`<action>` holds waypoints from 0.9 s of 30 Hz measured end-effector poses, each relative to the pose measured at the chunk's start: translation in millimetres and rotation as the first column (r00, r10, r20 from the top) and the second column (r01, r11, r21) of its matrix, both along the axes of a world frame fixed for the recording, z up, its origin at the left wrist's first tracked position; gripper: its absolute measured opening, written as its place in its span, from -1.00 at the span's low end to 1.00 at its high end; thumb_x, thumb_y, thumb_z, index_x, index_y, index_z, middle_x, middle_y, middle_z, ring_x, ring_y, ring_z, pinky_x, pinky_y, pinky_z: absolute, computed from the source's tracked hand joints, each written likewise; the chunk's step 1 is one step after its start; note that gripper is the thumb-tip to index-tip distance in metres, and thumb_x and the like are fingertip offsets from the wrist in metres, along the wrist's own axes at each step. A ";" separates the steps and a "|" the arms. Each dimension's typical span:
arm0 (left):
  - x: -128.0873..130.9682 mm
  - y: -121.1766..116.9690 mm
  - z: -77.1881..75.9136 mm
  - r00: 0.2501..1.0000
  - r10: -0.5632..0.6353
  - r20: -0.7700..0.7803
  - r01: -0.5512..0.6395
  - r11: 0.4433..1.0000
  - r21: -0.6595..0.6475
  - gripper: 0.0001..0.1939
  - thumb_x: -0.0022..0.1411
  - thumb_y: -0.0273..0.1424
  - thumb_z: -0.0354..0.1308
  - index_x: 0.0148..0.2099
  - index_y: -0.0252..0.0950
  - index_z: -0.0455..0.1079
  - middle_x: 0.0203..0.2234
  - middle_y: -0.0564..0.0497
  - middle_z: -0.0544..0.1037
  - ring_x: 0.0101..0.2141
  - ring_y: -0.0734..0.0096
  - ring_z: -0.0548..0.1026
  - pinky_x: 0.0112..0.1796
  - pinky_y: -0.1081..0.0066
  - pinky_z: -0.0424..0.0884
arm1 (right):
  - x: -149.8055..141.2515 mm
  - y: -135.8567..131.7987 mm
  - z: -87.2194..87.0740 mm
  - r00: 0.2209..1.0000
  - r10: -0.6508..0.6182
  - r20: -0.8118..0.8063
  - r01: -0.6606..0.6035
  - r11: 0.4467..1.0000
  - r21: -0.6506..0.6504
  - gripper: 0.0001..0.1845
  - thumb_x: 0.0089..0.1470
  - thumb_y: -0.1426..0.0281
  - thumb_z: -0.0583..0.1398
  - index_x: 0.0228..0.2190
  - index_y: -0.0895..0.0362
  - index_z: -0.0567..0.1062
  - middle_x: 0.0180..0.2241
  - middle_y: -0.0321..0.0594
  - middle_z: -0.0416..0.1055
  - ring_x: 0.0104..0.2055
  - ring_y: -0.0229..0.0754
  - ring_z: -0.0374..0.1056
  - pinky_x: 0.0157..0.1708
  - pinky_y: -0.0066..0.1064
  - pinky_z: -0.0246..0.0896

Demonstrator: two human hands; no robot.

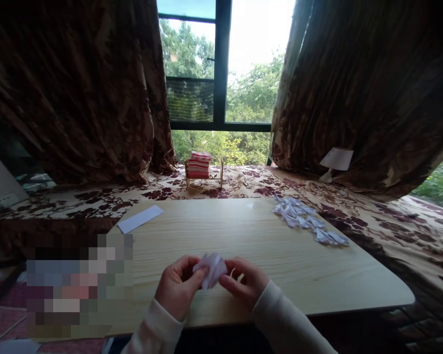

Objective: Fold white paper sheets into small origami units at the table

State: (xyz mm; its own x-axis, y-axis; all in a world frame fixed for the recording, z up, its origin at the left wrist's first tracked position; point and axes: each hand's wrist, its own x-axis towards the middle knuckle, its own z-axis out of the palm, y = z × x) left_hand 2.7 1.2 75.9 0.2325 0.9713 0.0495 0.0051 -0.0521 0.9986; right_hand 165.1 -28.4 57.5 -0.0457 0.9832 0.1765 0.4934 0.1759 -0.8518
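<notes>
A small folded piece of white paper (211, 270) is held up over the front of the wooden table (214, 226). My left hand (177, 285) pinches its left side between thumb and fingers. At its right edge, my right hand (245, 282) has thumb and fingers closed on the paper. The paper's exact shape is blurred. Several folded paper pieces (299, 214) lie in rows at the table's right side. A flat white paper strip (140, 219) rests near the back left corner, and a small white paper triangle (250, 206) lies by the back edge.
Behind the table, a ledge with floral cloth (243, 184) bears a small rack (204, 178) with folded red-striped cloths (199, 164). A white lamp (335, 160) stands at the right. Patterned curtains (339, 83) flank the window. A pixelated patch covers the lower left.
</notes>
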 end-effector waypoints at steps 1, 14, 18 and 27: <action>1.7 2.3 1.1 0.997 -0.001 0.071 0.004 0.999 -0.035 -0.77 -0.14 -0.28 0.25 -0.47 -0.34 0.38 -0.67 0.09 0.44 -0.62 0.53 0.33 -0.56 0.54 0.24 | -1.3 8.1 -0.1 0.994 0.020 -0.110 -0.020 1.000 -0.001 -0.73 -0.07 0.24 0.11 -0.46 0.18 0.46 -0.56 -0.27 0.32 -0.56 -0.31 0.22 -0.58 -0.50 0.10; -1.5 17.2 -12.9 0.982 0.141 0.124 -0.145 0.989 0.020 -0.75 -0.10 -0.26 0.24 -0.45 -0.37 0.51 -0.66 0.06 0.48 -0.58 0.47 0.36 -0.55 0.53 0.28 | -22.8 33.0 -4.0 0.931 0.102 -0.351 -0.099 0.995 0.026 -0.66 -0.06 0.19 0.13 -0.66 0.19 0.33 -0.71 -0.38 0.19 -0.63 -0.37 0.08 -0.62 -0.51 0.01; -0.4 17.1 -19.8 0.976 0.188 0.113 -0.194 0.980 0.041 -0.77 -0.08 -0.27 0.23 -0.47 -0.36 0.51 -0.68 0.09 0.45 -0.58 0.50 0.34 -0.55 0.56 0.25 | -28.8 31.0 -13.3 0.914 0.114 -0.389 -0.101 0.993 0.055 -0.71 -0.11 0.21 0.18 -0.61 0.19 0.36 -0.68 -0.38 0.18 -0.61 -0.37 0.04 -0.62 -0.51 -0.02; -1.4 16.9 -23.4 0.990 0.101 0.095 -0.108 0.992 0.072 -0.79 -0.02 -0.30 0.20 -0.37 -0.34 0.52 -0.55 0.05 0.54 -0.46 0.44 0.41 -0.40 0.53 0.31 | -31.5 29.6 -17.0 0.887 0.087 -0.454 -0.067 0.996 0.061 -0.73 -0.10 0.25 0.18 -0.63 0.20 0.38 -0.67 -0.38 0.19 -0.61 -0.37 0.06 -0.61 -0.51 -0.04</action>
State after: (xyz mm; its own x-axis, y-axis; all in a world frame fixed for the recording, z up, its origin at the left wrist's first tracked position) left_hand 1.3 18.2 52.5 0.1208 0.9826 0.1410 -0.0758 -0.1325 0.9883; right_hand 133.6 1.2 40.4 -0.0254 0.9709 0.2381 0.0366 0.2389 -0.9704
